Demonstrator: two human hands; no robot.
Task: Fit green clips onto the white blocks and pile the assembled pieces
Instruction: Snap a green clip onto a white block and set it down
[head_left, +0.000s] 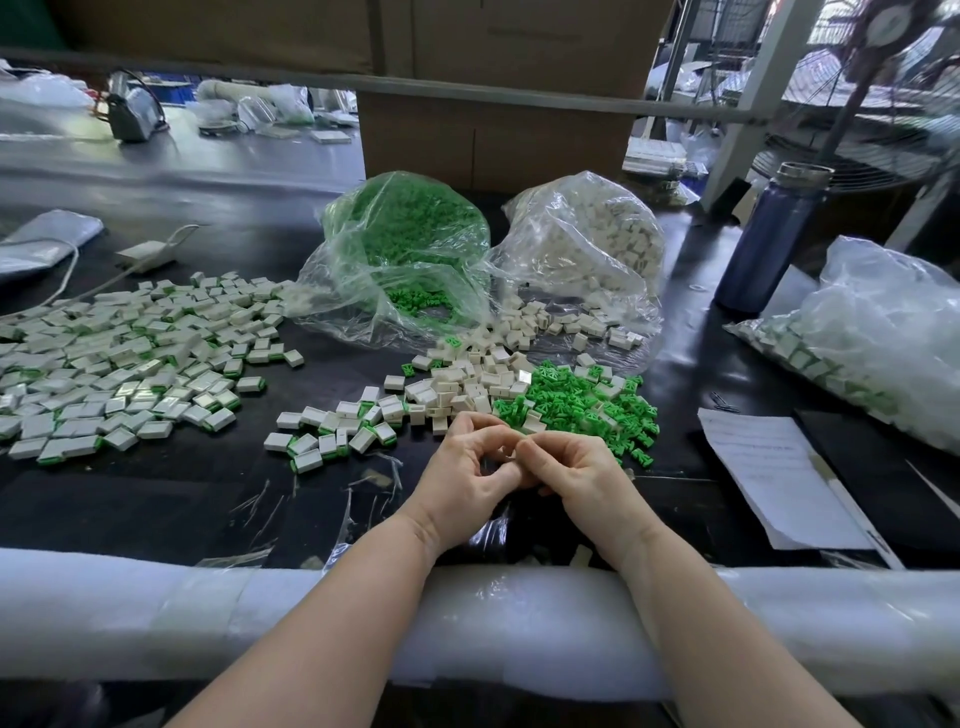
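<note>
Both hands meet fingertip to fingertip, left hand (464, 470) and right hand (570, 470) curled around something small (hidden, presumably block and clip). Best squeeze squarely until seated, then toss onto the assembled pile (119, 358) at left.

Two hands (511, 470), three plastic bags (405, 249), one purple bottle (769, 239), one paper sheet (774, 478), perhaps several hundred loose pieces (130, 364).
</note>
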